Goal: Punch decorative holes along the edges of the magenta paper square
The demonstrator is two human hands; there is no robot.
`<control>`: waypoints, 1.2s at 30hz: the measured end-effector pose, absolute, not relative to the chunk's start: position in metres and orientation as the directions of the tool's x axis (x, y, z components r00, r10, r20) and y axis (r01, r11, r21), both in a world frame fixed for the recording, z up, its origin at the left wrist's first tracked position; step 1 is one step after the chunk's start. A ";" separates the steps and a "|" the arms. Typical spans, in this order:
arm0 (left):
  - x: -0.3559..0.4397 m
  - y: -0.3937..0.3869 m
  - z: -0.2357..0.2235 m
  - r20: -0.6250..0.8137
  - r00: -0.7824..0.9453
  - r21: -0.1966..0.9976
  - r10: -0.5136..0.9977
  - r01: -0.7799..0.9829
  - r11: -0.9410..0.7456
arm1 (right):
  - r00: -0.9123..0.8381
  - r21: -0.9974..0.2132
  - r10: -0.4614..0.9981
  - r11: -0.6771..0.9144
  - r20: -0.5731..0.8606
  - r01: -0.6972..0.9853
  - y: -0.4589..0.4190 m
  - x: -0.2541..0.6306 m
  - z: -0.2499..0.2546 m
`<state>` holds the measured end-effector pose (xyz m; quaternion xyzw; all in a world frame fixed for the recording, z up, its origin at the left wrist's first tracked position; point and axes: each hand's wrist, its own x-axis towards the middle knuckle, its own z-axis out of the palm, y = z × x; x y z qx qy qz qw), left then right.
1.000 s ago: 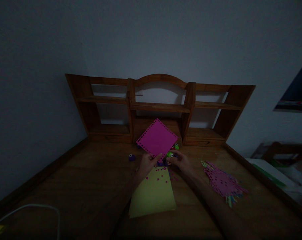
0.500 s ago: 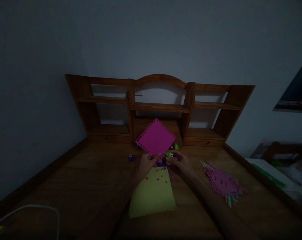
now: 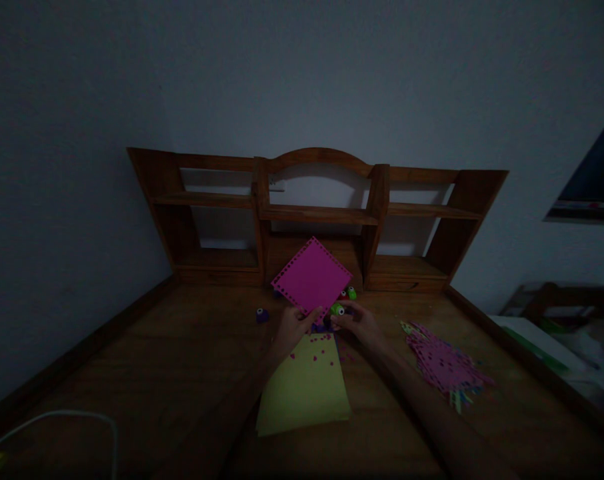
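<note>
A pink sheet of paper (image 3: 312, 277), turned like a diamond, has small holes punched along its edges. My left hand (image 3: 294, 328) pinches it at the bottom corner. My right hand (image 3: 358, 323) is closed around a green craft paper punch (image 3: 337, 309), which sits at the sheet's lower right edge. Whether the paper lies inside the punch's slot I cannot tell. Below both hands lies a yellow sheet (image 3: 305, 393) scattered with small pink punched-out bits. A purple punch (image 3: 262, 315) stands left of my left hand.
Another green punch (image 3: 351, 293) stands behind my right hand. A pile of punched pink strips (image 3: 445, 363) lies on the wooden desk (image 3: 182, 373) at right. A wooden shelf unit (image 3: 322, 215) lines the back. A white cable (image 3: 77, 413) curves at the lower left.
The view has shifted very slightly. Both hands keep their hold on the pink sheet and the green punch, nearly still; the punch appears turned a little.
</note>
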<state>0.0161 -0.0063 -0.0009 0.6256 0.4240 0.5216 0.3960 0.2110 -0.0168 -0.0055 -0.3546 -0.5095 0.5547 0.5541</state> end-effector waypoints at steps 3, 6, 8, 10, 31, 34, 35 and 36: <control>0.017 -0.006 -0.002 0.304 0.119 0.943 0.945 0.104 -0.316 | -0.150 -0.959 0.973 0.134 0.175 -0.248 -0.018 0.210 -0.005; 0.017 -0.006 -0.004 0.307 0.132 0.944 0.942 0.084 -0.320 | -0.166 -0.963 0.971 0.133 0.175 -0.236 -0.018 0.210 -0.007; 0.017 -0.005 -0.005 0.324 0.127 0.939 0.937 0.078 -0.335 | -0.172 -0.968 0.971 0.127 0.167 -0.218 -0.017 0.212 -0.009; 0.017 -0.005 -0.006 0.335 0.125 0.933 0.934 0.093 -0.347 | -0.171 -0.975 0.973 0.123 0.156 -0.187 -0.015 0.213 -0.011; 0.015 -0.008 -0.004 0.286 0.244 0.931 0.927 0.156 -0.329 | -0.283 -0.938 0.954 -0.002 0.103 -0.347 -0.012 0.218 -0.015; 0.015 -0.008 -0.005 0.278 0.268 0.935 0.923 0.143 -0.323 | -0.307 -0.927 0.948 -0.037 0.085 -0.373 -0.011 0.218 -0.019; 0.014 -0.007 -0.006 0.276 0.274 0.934 0.921 0.148 -0.324 | -0.312 -0.927 0.946 -0.043 0.082 -0.373 -0.012 0.218 -0.019; 0.014 -0.006 -0.008 0.274 0.280 0.932 0.920 0.157 -0.326 | -0.317 -0.928 0.945 -0.045 0.081 -0.369 -0.012 0.219 -0.019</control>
